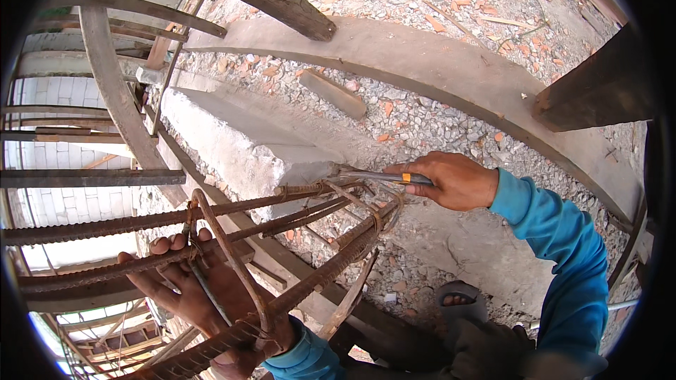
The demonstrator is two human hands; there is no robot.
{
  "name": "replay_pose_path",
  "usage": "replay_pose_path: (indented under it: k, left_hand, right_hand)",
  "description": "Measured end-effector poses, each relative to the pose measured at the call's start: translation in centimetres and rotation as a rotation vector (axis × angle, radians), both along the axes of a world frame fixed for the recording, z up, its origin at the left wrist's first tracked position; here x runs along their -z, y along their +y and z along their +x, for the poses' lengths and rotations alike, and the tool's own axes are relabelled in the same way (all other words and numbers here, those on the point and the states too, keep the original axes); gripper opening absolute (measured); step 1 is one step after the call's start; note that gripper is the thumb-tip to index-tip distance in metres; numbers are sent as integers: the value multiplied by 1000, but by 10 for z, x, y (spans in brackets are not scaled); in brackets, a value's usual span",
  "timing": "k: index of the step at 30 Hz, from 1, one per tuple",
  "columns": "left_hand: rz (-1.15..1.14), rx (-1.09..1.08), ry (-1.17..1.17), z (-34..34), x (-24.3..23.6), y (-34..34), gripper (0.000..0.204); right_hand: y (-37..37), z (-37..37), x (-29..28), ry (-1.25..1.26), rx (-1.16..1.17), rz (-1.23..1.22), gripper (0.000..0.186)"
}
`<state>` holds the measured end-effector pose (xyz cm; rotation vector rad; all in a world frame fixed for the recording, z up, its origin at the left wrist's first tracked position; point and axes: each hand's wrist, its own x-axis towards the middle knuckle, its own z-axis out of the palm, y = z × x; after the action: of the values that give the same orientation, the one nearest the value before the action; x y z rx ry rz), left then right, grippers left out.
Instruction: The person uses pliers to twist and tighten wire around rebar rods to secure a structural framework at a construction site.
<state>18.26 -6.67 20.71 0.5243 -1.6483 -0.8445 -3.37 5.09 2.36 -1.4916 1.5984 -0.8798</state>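
Rebar cage (310, 281) apparently being worked just left of right grip (454, 181), clamped on pliers (380, 176); left grip (189, 302) unclear; steadying called for.

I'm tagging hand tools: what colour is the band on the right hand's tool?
Orange; the band shows best in the head view.

The ground (451, 127) is grey gravel strewn with orange brick shards (434, 23). A long grey beam (422, 63) crosses it; a short timber block (332, 93) lies nearby. Toward its left edge sits pale concrete (225, 141); near the closest edge, a sandalled foot (461, 292).
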Motion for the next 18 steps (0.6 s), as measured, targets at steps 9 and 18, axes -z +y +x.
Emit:
replay_pose_path:
  k: [9, 18]
  left_hand:
    - [352, -171, -113, 32, 60, -34, 69]
    - [484, -75, -495, 37, 70, -29, 53]
  right_hand:
    - [-9, 25, 24, -285, 173, 4, 37]
    - [-63, 35, -5, -455, 290, -216, 34]
